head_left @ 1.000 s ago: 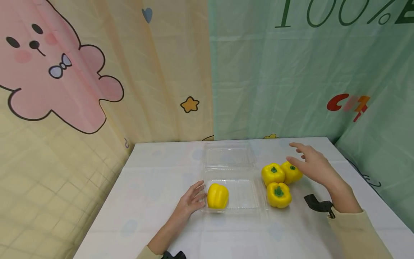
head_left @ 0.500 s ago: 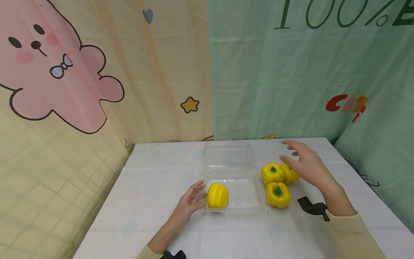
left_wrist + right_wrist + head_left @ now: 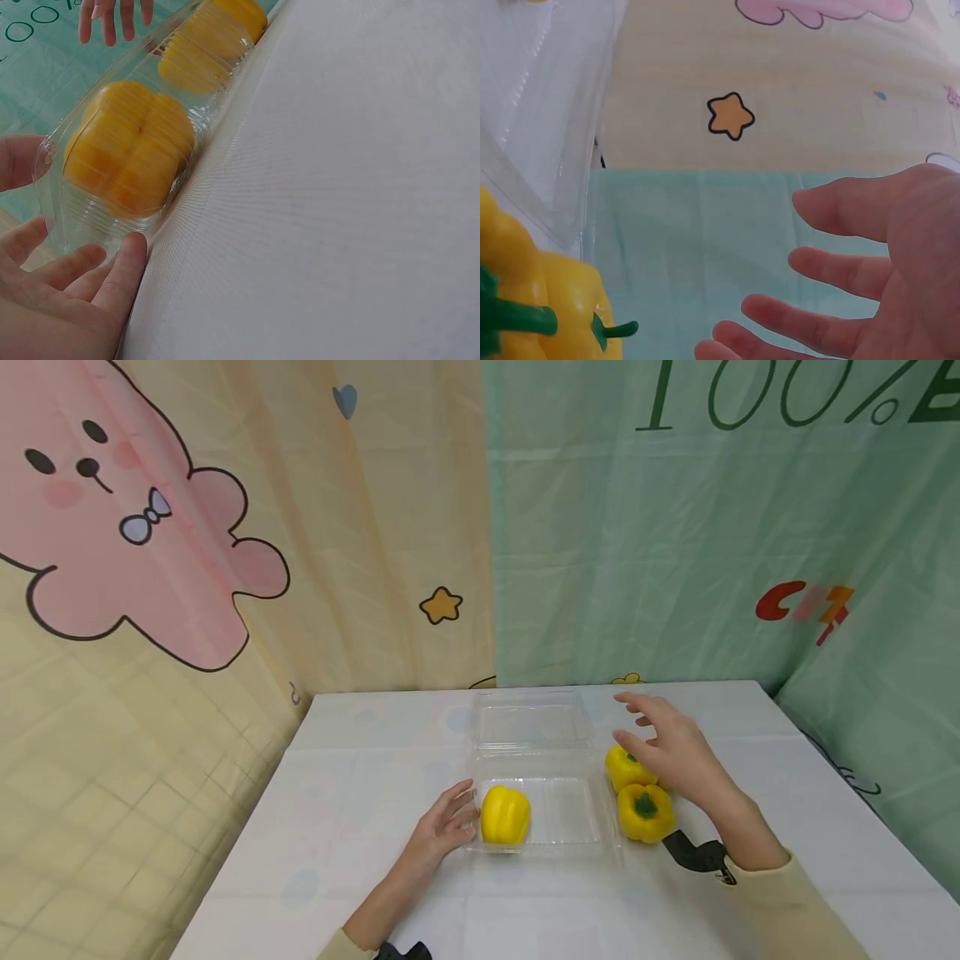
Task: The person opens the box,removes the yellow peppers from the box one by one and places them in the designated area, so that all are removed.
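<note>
A clear plastic clamshell container lies with its lid folded back on the table. One yellow bell pepper sits in its left end. Against the container's left wall rest the fingers of my left hand, relaxed and spread along the rim in the left wrist view. My right hand hovers above the loose peppers with fingers spread and nothing in them. Below it show a front bell pepper with a green stem and a partly covered bell pepper; the third is hidden behind the hand.
A white cloth covers the table. Printed curtains hang right behind and beside it. The container's open lid reaches toward the back edge. Black wrist mounts sit at both sleeves.
My right hand has moved left, from over the rear right pepper to over the rear left one, covering more of them. The left hand and the container stay still.
</note>
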`<state>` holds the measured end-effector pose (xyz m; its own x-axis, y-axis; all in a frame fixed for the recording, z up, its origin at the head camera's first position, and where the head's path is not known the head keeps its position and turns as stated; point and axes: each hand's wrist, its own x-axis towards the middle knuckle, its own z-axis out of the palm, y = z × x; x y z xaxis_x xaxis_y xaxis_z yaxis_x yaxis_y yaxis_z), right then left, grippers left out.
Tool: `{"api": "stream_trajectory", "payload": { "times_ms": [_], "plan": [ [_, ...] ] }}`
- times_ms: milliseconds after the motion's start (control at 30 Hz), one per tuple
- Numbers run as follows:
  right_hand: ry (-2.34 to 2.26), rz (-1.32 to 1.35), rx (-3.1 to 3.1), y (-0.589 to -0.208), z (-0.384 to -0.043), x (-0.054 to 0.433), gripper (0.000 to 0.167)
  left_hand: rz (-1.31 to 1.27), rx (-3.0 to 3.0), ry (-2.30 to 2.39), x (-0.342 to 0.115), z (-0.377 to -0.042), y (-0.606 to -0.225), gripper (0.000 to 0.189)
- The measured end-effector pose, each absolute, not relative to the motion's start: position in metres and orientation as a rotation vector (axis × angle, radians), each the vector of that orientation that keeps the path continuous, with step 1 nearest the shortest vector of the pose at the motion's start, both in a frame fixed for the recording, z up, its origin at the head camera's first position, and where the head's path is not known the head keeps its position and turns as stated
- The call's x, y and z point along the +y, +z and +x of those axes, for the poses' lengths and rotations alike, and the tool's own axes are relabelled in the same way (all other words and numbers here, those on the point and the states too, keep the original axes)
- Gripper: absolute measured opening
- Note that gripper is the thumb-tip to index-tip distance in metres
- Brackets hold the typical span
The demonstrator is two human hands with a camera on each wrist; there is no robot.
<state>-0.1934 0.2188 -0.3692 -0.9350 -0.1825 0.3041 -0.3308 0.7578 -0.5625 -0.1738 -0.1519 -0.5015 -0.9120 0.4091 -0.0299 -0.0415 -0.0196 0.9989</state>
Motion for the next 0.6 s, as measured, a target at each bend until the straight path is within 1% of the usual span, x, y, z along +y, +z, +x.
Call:
{"api": "stream_trajectory", "payload": {
  "times_ms": [300, 600],
  "plan": [
    [1.026, 0.536, -2.651, -0.386, -0.195, 0.192, 0.053, 0.395, 1.935, 2.02, -0.155, -0.173, -0.503, 0.069],
    [1.105, 0.588, -2.672, -0.402, -0.193, 0.166, 0.051, 0.395, 1.931, 2.019, -0.152, -0.172, -0.502, 0.068]
  ]
}}
